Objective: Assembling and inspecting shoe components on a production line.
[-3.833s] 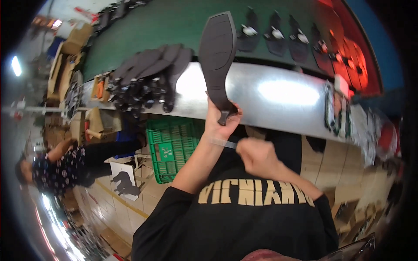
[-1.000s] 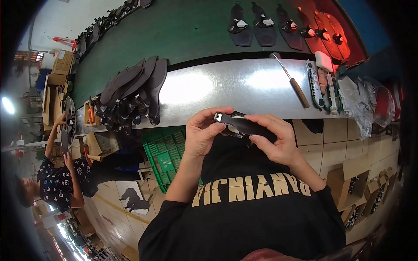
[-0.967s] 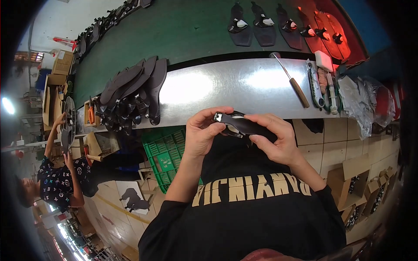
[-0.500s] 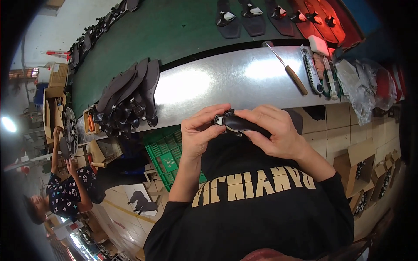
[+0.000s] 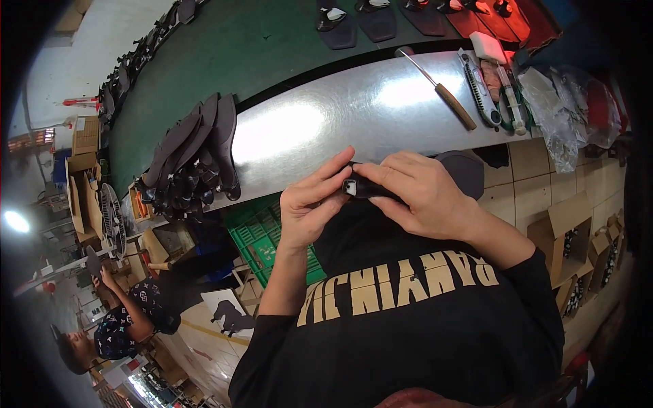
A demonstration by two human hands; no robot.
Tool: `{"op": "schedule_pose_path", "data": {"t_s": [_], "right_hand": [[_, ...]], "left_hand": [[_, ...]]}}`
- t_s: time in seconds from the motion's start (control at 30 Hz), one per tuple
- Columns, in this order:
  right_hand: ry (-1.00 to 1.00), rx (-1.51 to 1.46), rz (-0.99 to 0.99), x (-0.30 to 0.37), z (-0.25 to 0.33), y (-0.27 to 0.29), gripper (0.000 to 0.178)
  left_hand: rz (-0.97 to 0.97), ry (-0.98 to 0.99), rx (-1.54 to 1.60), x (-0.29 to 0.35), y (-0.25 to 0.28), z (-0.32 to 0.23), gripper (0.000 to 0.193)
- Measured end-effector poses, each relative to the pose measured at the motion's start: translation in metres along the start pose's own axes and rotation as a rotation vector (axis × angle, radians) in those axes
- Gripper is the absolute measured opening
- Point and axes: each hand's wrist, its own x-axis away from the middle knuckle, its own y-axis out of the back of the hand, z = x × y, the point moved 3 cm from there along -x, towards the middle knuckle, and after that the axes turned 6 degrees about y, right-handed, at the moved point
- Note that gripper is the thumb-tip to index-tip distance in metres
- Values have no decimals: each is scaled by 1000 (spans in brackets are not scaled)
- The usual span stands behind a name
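Observation:
A black sandal (image 5: 367, 188) is held between my two hands, close to my body at the near edge of the bench. My left hand (image 5: 309, 207) pinches its strap end, where a small white patch shows, with the fingers pointing up. My right hand (image 5: 428, 197) wraps over the strap from the other side, thumb below and fingers on top. Beyond the right hand a dark sole end (image 5: 466, 175) sticks out. The fingers hide most of the sandal's middle. A pile of dark sandals (image 5: 194, 156) lies on the bench to the left.
On the metal bench (image 5: 320, 136) lie a wooden-handled tool (image 5: 456, 105), a utility knife (image 5: 479, 92), a syringe (image 5: 511, 102) and plastic bags (image 5: 554, 112). Sandals stand on the green surface (image 5: 272, 54). A green crate (image 5: 262, 245), open cartons (image 5: 570, 224) and a co-worker (image 5: 139, 306) are nearby.
The sandal has turned slightly in my hands, and more of its sole shows at the right. My left fingers have straightened upward. The co-worker's hands have moved lower, and the view has shifted.

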Motion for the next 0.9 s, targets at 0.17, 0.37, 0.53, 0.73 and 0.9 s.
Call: {"op": "schedule_pose_path", "data": {"t_s": [0.17, 0.37, 0.53, 0.73, 0.9], "right_hand": [[-59, -155, -170, 2, -13, -7, 35], [-143, -168, -22, 5, -15, -10, 13], [-52, -35, -1, 4, -15, -14, 10], [22, -83, 81, 4, -22, -15, 17], [-90, -250, 108, 9, -24, -17, 22]], "left_hand": [[-128, 304, 138, 1, -8, 5, 43], [-155, 344, 192, 5, -14, 10, 43], [-210, 368, 159, 5, -18, 8, 44], [-222, 354, 204, 5, -11, 19, 42], [-233, 451, 211, 0, -8, 17, 41]]}}
